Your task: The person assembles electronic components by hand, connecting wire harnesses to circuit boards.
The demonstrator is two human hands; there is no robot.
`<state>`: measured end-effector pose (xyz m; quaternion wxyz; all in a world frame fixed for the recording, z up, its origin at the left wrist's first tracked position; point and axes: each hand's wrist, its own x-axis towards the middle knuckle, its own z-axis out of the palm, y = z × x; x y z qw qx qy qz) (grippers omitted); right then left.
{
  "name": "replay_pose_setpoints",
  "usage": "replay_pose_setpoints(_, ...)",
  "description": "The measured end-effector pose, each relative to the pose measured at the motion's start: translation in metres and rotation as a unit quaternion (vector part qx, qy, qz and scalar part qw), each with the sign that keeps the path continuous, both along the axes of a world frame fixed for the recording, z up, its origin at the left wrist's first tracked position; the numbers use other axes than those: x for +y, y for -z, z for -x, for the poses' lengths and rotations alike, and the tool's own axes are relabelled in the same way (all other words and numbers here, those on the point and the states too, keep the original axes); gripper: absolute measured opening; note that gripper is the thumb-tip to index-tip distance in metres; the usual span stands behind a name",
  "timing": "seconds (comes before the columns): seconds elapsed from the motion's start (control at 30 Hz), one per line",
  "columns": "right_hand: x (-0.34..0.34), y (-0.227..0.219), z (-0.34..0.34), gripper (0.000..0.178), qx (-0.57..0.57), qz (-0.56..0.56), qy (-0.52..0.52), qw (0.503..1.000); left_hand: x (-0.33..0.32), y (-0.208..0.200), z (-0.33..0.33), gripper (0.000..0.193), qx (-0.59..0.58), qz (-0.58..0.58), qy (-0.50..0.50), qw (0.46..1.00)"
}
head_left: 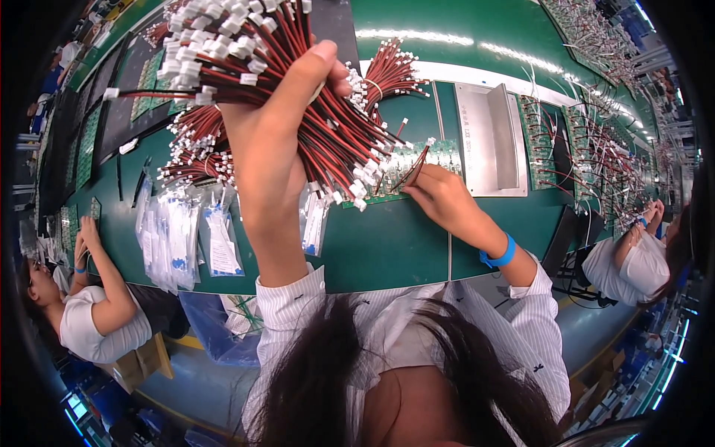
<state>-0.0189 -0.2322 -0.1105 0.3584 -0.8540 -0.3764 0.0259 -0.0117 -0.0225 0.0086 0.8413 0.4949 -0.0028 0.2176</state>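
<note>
My left hand [269, 153] is raised, its fingers wrapped round a thick bundle of red and black wires [339, 149] with white connectors at both ends. A green circuit board panel [445, 158] lies on the table, partly hidden behind the bundle. Over the panel's near edge, my right hand [449, 203] pinches a few red and black wires [419, 164] between thumb and fingers. The wires' lower ends meet the board; whether they are plugged in is too small to tell. A blue band circles my right wrist.
More tied wire bundles [392, 72] lie behind the panel and to the left. A metal fixture [477, 141] stands right of it, with wired boards [596, 156] beyond. Plastic bags [165, 242] sit at the table's left front edge. Co-workers [104, 305] sit on both sides.
</note>
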Motion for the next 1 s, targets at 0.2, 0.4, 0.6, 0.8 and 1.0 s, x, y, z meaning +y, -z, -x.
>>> replay_pose_setpoints(0.2,-0.001,0.009,0.007,0.010,-0.074,-0.006,-0.002,0.997,0.001,0.002,-0.001,0.008,-0.001,-0.003,0.004,1.000)
replay_pose_setpoints(0.4,-0.003,0.016,0.004,0.009,-0.083,-0.027,-0.009,0.996,0.001,0.003,-0.002,0.008,0.000,0.015,0.016,1.000)
replay_pose_setpoints(0.6,-0.003,0.022,0.002,0.012,-0.112,-0.029,-0.034,0.993,-0.001,0.001,0.000,0.011,0.012,0.012,0.016,1.000)
replay_pose_setpoints(0.8,0.014,0.015,0.005,0.016,-0.138,-0.024,-0.091,0.986,-0.006,-0.003,0.005,0.007,0.026,-0.011,0.062,0.998)
replay_pose_setpoints(1.0,0.003,-0.030,0.010,0.016,-0.070,0.094,-0.105,0.988,-0.014,0.000,0.004,0.010,0.067,0.013,0.128,0.989)
